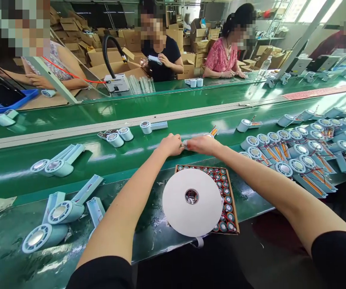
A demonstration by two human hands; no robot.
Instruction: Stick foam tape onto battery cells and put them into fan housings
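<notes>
My left hand is closed, its fingertips pinched against a small pale piece over the green belt. My right hand meets it from the other side, fingers closed around the same spot. Just beyond my right hand pokes out a part with orange strips, like those in the light blue fan housings nearby; most of it is hidden, and I cannot tell if it is held. Below my hands, a large white roll with a loose end lies on a cardboard box of cylindrical battery cells.
Light blue fan housings lie at my left, and many wired ones crowd the right. Several more sit on the green belt. Across it, people work near a white machine with a black hose and cardboard boxes.
</notes>
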